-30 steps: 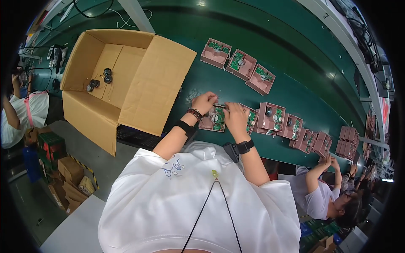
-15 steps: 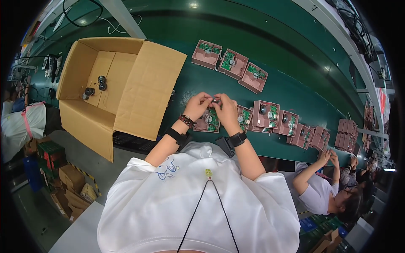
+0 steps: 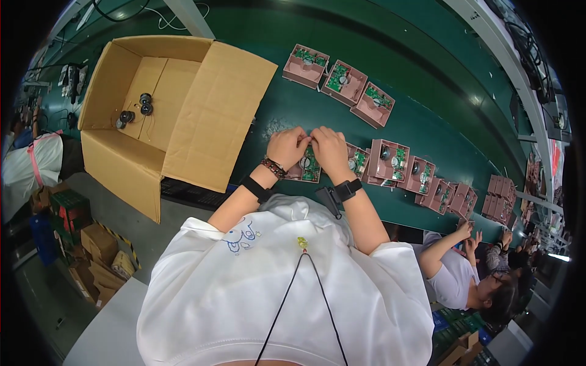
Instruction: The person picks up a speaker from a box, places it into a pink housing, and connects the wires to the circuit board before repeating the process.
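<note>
— Green table [image 3: 430, 143], centre of frame: changes?
— One: dark piece, lately visible, was hidden. Left hand [image 3: 286, 148], right hand [image 3: 329, 152]: fingers bunched close over pink housing [image 3: 298, 173]; pinch undeterminable, handling apparently continued.

The left hand's grip [image 3: 287, 148] and the right hand's grip [image 3: 328, 151] are close together, fingertips nearly touching, over a pink housing [image 3: 297, 172] (whatever lies between the fingers is hidden). Inside it shows a green circuit board [image 3: 311, 163]. Similar housings [image 3: 389, 161] line the green desk [image 3: 421, 134] rightward, and three more [image 3: 343, 83] stand farther back. At left, an open cardboard box [image 3: 220, 110] holds round black parts [image 3: 146, 109]. A co-worker [image 3: 448, 282] is at right.
</note>
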`<state>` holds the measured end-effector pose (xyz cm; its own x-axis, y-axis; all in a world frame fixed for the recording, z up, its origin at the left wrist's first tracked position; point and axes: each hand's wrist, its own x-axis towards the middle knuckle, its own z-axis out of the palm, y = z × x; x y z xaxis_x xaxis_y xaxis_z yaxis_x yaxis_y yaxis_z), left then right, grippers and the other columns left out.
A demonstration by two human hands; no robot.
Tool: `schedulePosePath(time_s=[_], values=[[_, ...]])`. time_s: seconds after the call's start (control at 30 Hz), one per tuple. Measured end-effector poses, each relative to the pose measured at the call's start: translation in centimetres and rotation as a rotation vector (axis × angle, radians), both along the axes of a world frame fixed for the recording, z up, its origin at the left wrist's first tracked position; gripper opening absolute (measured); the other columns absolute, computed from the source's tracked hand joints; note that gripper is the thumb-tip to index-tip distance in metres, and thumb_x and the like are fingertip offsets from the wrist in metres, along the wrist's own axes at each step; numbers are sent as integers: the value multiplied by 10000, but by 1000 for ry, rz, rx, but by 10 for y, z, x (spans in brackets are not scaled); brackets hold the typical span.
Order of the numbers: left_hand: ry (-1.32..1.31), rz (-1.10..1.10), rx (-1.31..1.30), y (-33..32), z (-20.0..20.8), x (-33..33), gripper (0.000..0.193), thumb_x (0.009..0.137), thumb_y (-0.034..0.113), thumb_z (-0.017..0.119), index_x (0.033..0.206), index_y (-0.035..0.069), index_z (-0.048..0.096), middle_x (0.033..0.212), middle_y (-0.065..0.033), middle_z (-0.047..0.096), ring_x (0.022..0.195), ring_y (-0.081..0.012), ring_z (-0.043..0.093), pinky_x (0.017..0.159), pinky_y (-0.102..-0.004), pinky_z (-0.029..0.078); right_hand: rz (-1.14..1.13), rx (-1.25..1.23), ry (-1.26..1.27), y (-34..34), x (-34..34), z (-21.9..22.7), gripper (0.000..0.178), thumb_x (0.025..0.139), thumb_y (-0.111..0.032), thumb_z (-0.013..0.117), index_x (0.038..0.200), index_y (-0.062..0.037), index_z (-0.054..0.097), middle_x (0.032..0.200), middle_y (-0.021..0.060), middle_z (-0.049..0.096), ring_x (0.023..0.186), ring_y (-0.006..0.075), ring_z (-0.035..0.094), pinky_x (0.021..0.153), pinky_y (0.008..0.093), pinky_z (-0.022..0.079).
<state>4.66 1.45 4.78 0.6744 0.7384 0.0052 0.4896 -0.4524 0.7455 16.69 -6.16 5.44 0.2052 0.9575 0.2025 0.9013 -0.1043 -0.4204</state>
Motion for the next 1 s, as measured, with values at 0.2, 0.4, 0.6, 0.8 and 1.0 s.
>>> schedulePosePath(time_s=[0.2, 0.4, 0.6, 0.8, 1.0], values=[[-75, 23, 127, -5, -3, -5, 139, 744, 178, 615, 753, 49, 564, 724, -90, 611, 696, -263, 590, 575, -366, 447, -14, -21, 71, -1, -1, -7, 86, 697, -89, 596, 731, -76, 518, 706, 68, 558, 725, 244, 567, 638, 365, 367], [57, 33, 161, -31, 13, -20, 167, 720, 179, 636, 811, 63, 560, 832, -78, 558, 798, -263, 573, 632, -369, 454, -137, -32, 144, -1, 6, -13, 91, 694, -91, 598, 750, -74, 529, 708, 64, 575, 721, 247, 570, 639, 363, 371], [96, -16, 30, -49, -4, -25, 203, 717, 163, 636, 882, 65, 569, 879, -86, 524, 793, -259, 565, 653, -367, 467, -89, -27, 139, -5, 3, -20, 97, 696, -95, 614, 765, -77, 547, 692, 40, 585, 671, 230, 573, 645, 342, 373], [99, -230, 83, -61, -6, -37, 291, 707, 132, 640, 983, 81, 565, 915, -90, 488, 842, -257, 550, 664, -352, 481, -65, 40, 101, -16, -5, -26, 84, 655, -84, 639, 717, -97, 585, 750, 20, 568, 762, 213, 532, 674, 337, 334], [211, -251, -12, -67, 2, -48, 355, 707, 151, 641, 1046, 77, 563, 949, -118, 447, 872, -266, 532, 698, -352, 471, -168, -7, 107, -23, -12, -31, 109, 615, -71, 670, 690, -120, 609, 860, 7, 526, 874, 219, 476, 710, 350, 319]])
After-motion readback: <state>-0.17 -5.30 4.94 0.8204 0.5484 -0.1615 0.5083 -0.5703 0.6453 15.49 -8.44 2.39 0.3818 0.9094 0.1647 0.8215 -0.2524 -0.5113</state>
